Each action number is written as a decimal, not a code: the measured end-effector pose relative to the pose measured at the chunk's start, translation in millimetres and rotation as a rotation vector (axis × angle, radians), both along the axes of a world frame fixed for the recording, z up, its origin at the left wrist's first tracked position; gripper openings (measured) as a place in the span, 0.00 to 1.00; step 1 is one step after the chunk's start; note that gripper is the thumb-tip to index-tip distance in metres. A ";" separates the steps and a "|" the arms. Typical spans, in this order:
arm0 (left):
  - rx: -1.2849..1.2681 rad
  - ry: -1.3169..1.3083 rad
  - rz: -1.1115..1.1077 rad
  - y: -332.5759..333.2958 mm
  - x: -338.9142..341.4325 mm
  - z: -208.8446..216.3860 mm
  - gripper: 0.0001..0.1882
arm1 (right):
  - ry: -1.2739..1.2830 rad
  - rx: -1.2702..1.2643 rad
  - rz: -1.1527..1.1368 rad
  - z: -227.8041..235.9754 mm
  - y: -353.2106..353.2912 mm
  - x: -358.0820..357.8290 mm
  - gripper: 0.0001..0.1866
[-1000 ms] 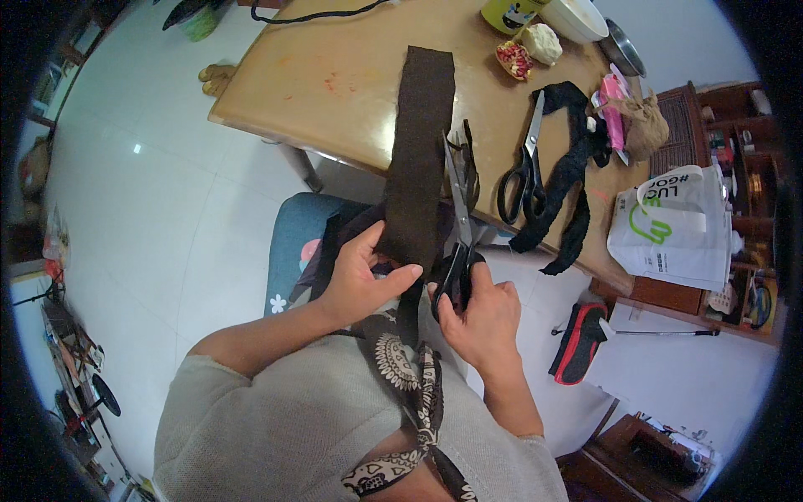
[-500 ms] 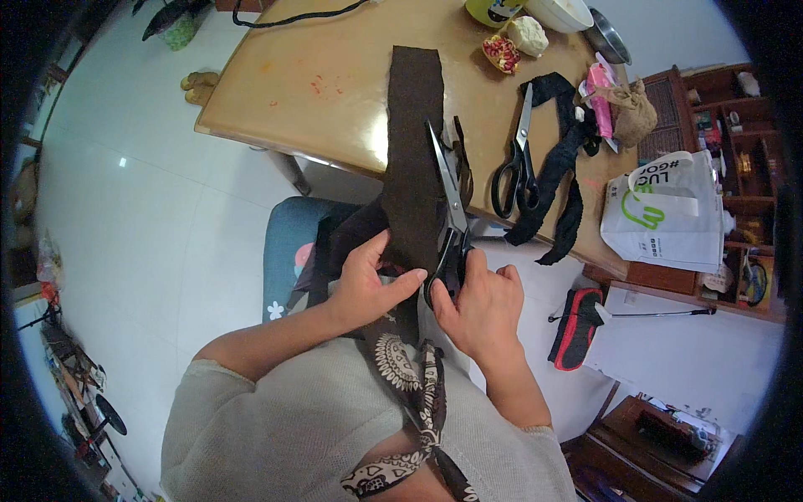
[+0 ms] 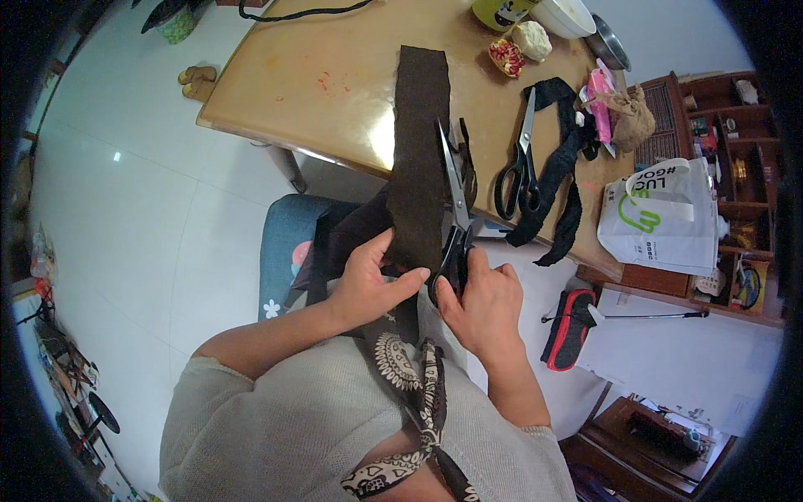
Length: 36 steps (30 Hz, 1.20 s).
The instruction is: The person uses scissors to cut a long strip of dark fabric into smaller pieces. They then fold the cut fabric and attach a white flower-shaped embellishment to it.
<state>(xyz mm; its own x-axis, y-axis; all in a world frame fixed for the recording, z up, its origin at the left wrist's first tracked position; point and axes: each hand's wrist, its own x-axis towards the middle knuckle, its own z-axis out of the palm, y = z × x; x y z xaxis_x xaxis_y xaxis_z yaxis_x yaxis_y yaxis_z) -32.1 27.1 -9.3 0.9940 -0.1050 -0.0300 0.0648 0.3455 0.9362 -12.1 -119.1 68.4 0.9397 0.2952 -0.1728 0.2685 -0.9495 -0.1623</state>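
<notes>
- From where I stand, the left hand (image 3: 368, 280) pinches the near end of a dark brown cloth strip (image 3: 421, 134), thumb on top, fingers partly hidden beneath;
- the right hand (image 3: 481, 301) is closed around the black handles of a pair of scissors (image 3: 456, 197); I cannot tell how the fingers sit in the loops;
- the blades point away from the person, along the strip's right edge; a thin dark scrap (image 3: 467, 167) lies just beside them;
- the strip's far end rests flat on the desk (image 3: 284, 84); its near end reaches past the desk's edge, toward the person's lap;
- to the right, a second pair of scissors (image 3: 523, 159) lies beside a crinkled black band (image 3: 559, 171), whose ends hang over the edge;
- farther back sit an opened pomegranate (image 3: 506, 57), a pale lump (image 3: 531, 42) and a white bowl (image 3: 565, 17);
- a blue seat (image 3: 280, 243) stands below the desk, left of the strip.
</notes>
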 end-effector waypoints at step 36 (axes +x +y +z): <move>0.068 -0.034 -0.003 1.0 -4.4 10.3 0.19 | 0.547 0.634 -0.287 5.3 -31.2 -2.7 0.14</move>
